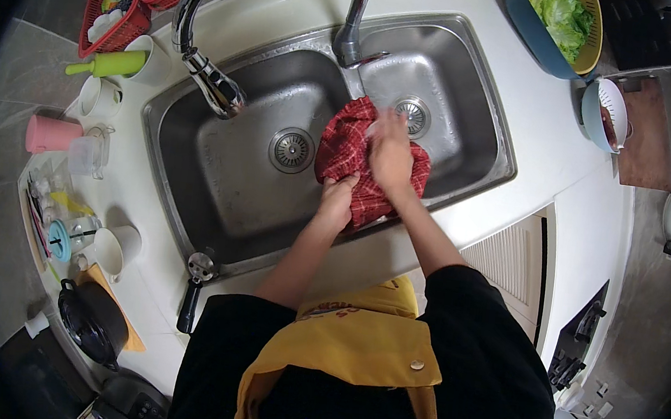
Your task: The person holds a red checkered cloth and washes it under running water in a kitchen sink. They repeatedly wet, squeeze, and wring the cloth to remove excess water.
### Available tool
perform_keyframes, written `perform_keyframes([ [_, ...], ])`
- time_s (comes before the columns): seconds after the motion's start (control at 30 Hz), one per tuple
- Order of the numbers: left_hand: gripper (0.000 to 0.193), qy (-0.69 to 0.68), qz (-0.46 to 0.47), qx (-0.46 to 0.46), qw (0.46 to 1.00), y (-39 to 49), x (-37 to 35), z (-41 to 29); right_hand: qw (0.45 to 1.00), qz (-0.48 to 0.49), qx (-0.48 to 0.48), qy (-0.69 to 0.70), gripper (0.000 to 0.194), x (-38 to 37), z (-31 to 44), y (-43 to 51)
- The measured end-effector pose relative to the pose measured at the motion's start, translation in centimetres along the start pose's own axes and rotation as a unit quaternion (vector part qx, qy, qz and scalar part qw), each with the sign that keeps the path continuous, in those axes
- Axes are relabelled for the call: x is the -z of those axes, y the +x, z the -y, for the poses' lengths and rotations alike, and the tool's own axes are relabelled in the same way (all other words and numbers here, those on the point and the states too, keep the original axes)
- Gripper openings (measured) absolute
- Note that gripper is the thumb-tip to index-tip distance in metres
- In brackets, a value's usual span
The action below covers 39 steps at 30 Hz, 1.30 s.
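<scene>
Over the divider of a double-bowl stainless steel sink (231, 197) spreads a red checked cloth (343, 142). My left hand (338, 200) grips its lower edge, thumb on top. Across the cloth's right part lies my right hand (391, 154), its fingers blurred and pointing to the right bowl's drain strainer (411, 116). Something pale shows by those fingers, too blurred to name. A chrome pull-down faucet (213, 87) hangs over the left bowl, above another drain strainer (292, 150). Behind the divider stands a second chrome faucet (348, 43).
Cups, a pink cup (52, 135), a green-handled utensil (110, 63) and red baskets (117, 29) line the left. A portafilter (195, 286) rests at the sink's corner, near a black pot (92, 321). At right are a lettuce colander (591, 34), a bowl (597, 115) and a wooden board (647, 139).
</scene>
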<state>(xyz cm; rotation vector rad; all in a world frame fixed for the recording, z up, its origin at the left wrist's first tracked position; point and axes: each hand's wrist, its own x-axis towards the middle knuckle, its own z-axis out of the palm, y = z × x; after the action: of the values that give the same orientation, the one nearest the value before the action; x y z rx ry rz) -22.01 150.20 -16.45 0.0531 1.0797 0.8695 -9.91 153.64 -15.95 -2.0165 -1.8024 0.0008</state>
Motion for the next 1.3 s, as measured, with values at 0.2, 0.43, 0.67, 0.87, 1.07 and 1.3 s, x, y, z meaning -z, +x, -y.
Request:
perform_keyframes([
  [0.2, 0.033, 0.059, 0.042, -0.009, 0.997, 0.8, 0.6, 1.0, 0.994, 0.003, 0.076, 0.083, 0.034, 2.9, 2.3, -2.0],
  [0.43, 0.029, 0.084, 0.024, -0.002, 0.996, 0.8, 0.3, 1.2, 0.970, 0.102, -0.150, 0.160, 0.043, 1.9, 1.2, -0.3],
  [0.67, 0.034, 0.081, 0.025, 0.018, 0.996, -0.2, 0.1, -0.1, 0.993, 0.042, -0.061, 0.096, 0.032, 1.5, 1.8, -0.2],
  [0.87, 0.049, 0.026, 0.031, -0.020, 0.999, 2.8, -0.4, -3.0, 0.673, -0.083, -0.400, 0.617, 0.018, 1.4, -5.3, 2.1],
  [1.07, 0.046, -0.011, 0.096, -0.021, 0.995, 3.7, -0.4, -2.6, 0.999, -0.026, 0.011, 0.041, 0.036, 2.7, 3.0, -1.9],
  [1.3, 0.053, 0.403, -0.141, -0.241, 0.872, 2.5, -0.1, 0.5, 0.938, 0.086, -0.283, 0.183, 0.043, 0.9, 1.3, -1.1],
])
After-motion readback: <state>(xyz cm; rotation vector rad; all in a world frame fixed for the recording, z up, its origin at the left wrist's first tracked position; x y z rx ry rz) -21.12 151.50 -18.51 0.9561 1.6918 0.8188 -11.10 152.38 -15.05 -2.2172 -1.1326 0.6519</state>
